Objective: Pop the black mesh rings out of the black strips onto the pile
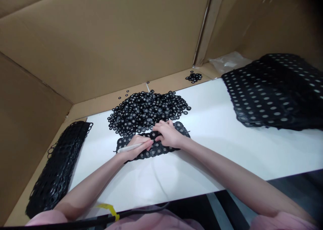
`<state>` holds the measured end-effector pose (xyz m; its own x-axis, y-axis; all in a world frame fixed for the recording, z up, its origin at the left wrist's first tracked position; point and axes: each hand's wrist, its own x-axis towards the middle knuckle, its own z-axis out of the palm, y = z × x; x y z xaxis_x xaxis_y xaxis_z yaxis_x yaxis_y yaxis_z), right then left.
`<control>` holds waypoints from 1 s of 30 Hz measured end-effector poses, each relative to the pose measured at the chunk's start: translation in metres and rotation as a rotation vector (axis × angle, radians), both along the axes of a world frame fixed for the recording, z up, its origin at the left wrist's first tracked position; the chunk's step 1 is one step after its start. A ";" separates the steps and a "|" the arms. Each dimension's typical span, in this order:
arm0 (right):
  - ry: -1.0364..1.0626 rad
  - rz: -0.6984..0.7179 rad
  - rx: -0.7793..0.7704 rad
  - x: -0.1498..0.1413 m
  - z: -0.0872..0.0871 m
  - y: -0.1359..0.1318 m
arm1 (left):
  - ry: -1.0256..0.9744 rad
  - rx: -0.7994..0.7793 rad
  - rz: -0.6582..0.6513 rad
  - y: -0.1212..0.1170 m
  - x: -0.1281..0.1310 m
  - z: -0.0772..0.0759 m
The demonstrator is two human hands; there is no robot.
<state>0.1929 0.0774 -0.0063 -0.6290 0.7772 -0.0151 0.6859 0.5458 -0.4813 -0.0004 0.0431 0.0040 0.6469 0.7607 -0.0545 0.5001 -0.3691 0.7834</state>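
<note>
A black rubbery sheet with rows of round light inserts (pixel 161 151) lies flat on the white board (pixel 202 166) in front of me. My left hand (pixel 140 146) rests on its left half, fingers closed round a white pen-like tool (pixel 130 147) whose tip is near the sheet's middle. My right hand (pixel 168 134) presses on the sheet's right half with its fingers curled; whatever is under the fingertips is too small to make out. Just behind both hands is a large heap of small black rings (pixel 148 109).
On the left lies a stack of black perforated sheets (pixel 58 166). A larger black sheet with light dots (pixel 272 92) covers the right side. Behind it is a clear plastic bag (pixel 229 62). A small ring pile (pixel 194 77) sits by the cardboard wall (pixel 113 45).
</note>
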 end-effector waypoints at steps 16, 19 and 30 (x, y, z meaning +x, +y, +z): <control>0.017 0.111 -0.006 0.013 0.005 0.000 | -0.509 -0.190 0.126 -0.006 -0.006 -0.019; 0.016 0.105 -0.007 0.011 0.003 0.000 | -0.414 -0.139 0.149 -0.013 -0.006 -0.020; 0.094 0.112 -0.078 0.012 0.006 0.001 | -0.294 -0.038 0.121 -0.017 -0.001 -0.012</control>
